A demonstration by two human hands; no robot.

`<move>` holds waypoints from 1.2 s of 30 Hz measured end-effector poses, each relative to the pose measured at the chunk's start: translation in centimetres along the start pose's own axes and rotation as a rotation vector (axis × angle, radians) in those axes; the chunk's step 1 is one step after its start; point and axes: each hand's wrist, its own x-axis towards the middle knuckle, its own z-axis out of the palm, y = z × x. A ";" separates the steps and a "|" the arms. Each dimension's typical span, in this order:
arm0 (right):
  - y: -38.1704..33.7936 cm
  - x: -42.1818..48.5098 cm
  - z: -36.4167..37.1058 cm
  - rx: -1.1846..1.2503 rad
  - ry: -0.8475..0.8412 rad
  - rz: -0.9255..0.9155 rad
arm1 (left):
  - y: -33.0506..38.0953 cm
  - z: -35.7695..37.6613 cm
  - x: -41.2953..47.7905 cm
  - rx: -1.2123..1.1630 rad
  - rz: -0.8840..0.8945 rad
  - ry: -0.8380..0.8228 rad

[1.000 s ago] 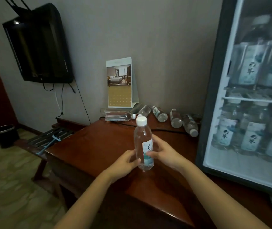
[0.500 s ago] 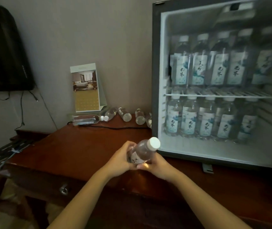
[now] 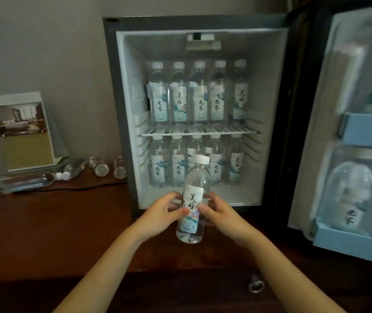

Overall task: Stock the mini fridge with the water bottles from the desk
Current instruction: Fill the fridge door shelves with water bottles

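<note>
**Water bottle [image 3: 193,199] upright now before the open fridge [image 3: 130,75]**

Half a second back the water bottle lay tilted in my grip, cap pointing right, low over the desk [image 3: 56,233]; now it stands upright in front of the fridge's lower compartment, its white cap overlapping the lower row; my view has also swung right and closer, so the open door [image 3: 361,247] shows at the right edge.

My left hand [image 3: 160,213] grips the water bottle from the left, fingers curled behind it and thumb on the label; my right hand [image 3: 223,215] grips it from the right in the same way; whether its base touches the desk I cannot tell.

Inside the fridge a wire shelf [image 3: 198,132] splits the space in two; five labelled bottles stand upright in a row on the shelf; five more show in the front row beneath it, on the fridge floor; whether more stand behind either row I cannot tell. The door has an upper and a lower pocket, each holding bottles, too blurred to count.

Left of the fridge, four spare bottles [image 3: 29,182] lie on their sides on the desk near the wall; one lies lengthways with its cap to the right, the others turn their bases my way; a card stand [image 3: 24,134] is just behind them.
</note>
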 end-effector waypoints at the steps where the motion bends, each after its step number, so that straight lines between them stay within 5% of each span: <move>1: -0.3 -0.9 -1.0 0.002 0.020 -0.006 | 0.5 0.9 0.4 0.000 0.015 -0.010; 13: -5.2 -11.6 -10.2 -0.211 0.169 -0.196 | 8.6 10.7 0.8 -0.162 0.308 -0.088; 29: -7.9 -23.2 -17.9 -0.251 0.397 -0.314 | 16.6 23.5 0.0 -0.051 0.631 -0.126; 36: -7.7 -25.3 -21.1 -0.304 0.664 -0.379 | 20.0 26.6 1.0 -0.026 0.752 -0.130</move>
